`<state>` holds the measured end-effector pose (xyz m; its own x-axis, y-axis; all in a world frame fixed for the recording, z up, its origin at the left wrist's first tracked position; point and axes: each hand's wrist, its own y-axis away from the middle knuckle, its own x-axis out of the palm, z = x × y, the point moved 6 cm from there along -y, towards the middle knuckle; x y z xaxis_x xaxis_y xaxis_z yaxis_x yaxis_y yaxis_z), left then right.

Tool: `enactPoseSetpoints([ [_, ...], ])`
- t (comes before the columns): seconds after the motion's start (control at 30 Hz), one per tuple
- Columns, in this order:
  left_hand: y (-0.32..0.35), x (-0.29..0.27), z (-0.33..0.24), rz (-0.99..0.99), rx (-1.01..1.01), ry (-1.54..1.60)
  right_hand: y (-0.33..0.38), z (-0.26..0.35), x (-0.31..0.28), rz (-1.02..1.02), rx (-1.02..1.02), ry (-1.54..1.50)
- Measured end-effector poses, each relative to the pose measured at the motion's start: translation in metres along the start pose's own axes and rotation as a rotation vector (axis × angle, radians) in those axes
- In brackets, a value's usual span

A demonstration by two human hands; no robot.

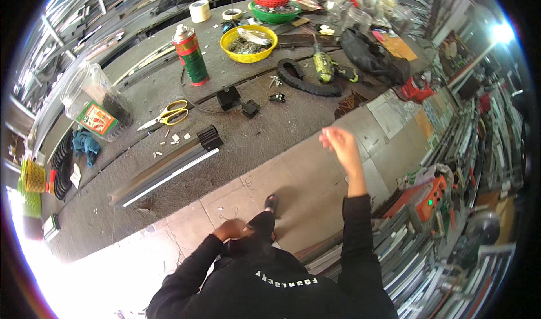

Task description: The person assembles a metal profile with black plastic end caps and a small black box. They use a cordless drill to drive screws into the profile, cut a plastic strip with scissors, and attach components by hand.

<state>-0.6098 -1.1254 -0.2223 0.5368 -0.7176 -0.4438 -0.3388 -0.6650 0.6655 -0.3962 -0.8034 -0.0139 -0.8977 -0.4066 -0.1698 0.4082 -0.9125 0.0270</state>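
My right hand (340, 145) is raised above the tiled floor, to the right of the bench edge. Its fingers are loosely bent and slightly apart, with nothing visible in them. Close to my body, my left hand (233, 229) is blurred and its fingers are hard to make out. Both hands are off the bench. On the bench lie a dark metal profile (169, 169) with a pale strip, a black ribbed block (209, 137), yellow-handled scissors (172, 115) and small black boxes (228, 97). A green-yellow power drill (323, 65) lies farther back.
A red-green spray can (191, 58) and a clear plastic jar (96, 107) stand on the bench. Behind are a yellow basket (266, 53) of small parts and tape rolls (200, 11). Metal strips (406, 262) and an orange machine (431, 198) stand at right.
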Motion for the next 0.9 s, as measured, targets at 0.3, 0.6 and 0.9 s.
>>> enactPoseSetpoints([
  [0.3,0.041,-0.262,-0.154,-1.081,-0.107,-0.427,-0.195,0.021,0.059,0.049,-0.402,1.230],
  [0.6,-0.010,-0.300,-0.173,-0.877,-0.037,-0.168,-0.192,0.094,-0.014,-0.110,-0.518,0.491],
  [0.9,-0.089,-0.357,-0.313,-1.043,0.154,0.091,-0.082,0.146,-0.238,-0.259,-0.774,-0.500],
])
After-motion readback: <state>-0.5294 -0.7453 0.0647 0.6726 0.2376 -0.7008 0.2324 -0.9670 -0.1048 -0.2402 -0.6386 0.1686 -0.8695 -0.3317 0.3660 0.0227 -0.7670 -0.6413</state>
